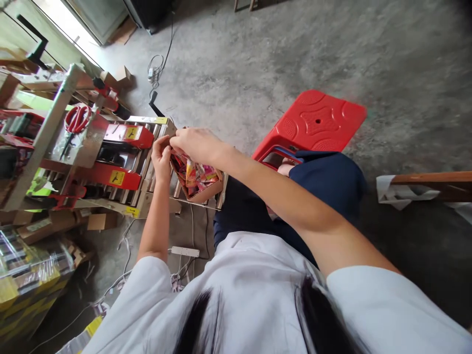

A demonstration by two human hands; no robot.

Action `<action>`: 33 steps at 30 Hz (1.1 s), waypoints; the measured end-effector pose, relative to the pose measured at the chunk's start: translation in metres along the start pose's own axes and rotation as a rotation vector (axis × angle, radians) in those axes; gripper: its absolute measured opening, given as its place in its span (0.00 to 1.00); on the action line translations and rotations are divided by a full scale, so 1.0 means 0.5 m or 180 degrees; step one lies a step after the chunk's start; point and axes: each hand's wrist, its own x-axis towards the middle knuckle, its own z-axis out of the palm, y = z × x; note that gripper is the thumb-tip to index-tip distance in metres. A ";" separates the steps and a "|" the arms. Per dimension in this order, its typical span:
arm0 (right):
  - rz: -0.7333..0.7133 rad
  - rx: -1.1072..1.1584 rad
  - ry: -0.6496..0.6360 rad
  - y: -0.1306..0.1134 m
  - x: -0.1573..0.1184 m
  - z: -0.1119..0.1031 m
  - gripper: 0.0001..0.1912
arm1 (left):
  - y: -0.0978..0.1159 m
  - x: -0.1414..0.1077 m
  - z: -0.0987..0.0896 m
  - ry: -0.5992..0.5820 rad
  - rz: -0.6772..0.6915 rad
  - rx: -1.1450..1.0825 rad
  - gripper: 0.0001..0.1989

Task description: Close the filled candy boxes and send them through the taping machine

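An open cardboard box (207, 194) sits on the end of a roller conveyor (148, 182). Small shiny packets (199, 176) in red, pink and yellow fill it. My left hand (161, 155) is at the box's left side, its fingers curled over the edge. Reaching across from the right, my right hand (194, 143) is closed at the far left corner, above the packets. Its fingertips come close to those of my left hand, and both appear to grip the box's edge or flap there. Part of that corner is hidden behind the fingers.
Left of the box stands a taping machine with red guides (120, 176) and red-handled scissors (77, 119). A red plastic stool (319, 120) is ahead to the right. A power strip (185, 251) and cables lie below. Wrapped stacks (33, 275) stand at the lower left.
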 end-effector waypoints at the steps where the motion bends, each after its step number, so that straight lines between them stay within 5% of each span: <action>1: 0.0067 -0.0120 0.0009 0.000 0.014 0.008 0.13 | 0.003 0.000 -0.002 -0.0001 0.0040 -0.0043 0.16; 6: 0.0302 0.0157 0.1005 -0.041 -0.084 0.096 0.30 | 0.018 -0.009 -0.008 0.0008 0.0048 0.0126 0.15; 10: 0.0339 0.0387 0.0930 -0.063 -0.150 0.197 0.42 | 0.039 -0.014 -0.005 0.0004 0.0038 0.0369 0.16; 17: 0.0498 0.0360 0.0202 0.019 -0.057 0.314 0.29 | 0.079 0.034 -0.061 -0.1700 0.0315 0.1094 0.15; 21: 0.0564 0.0460 0.0108 0.019 -0.046 0.330 0.29 | 0.067 0.060 -0.039 -0.1899 0.0423 0.1774 0.19; 25: 0.0455 0.0752 0.0226 0.045 -0.045 0.324 0.33 | 0.035 0.055 0.044 -0.1381 0.0258 0.2478 0.17; 29: 0.0312 0.1158 0.0479 0.062 -0.070 0.278 0.19 | 0.000 0.041 0.079 -0.0684 0.0043 0.2478 0.09; 33: 0.0113 0.1506 0.1136 0.017 -0.128 0.203 0.23 | -0.032 0.028 0.065 -0.0703 -0.0179 0.2326 0.13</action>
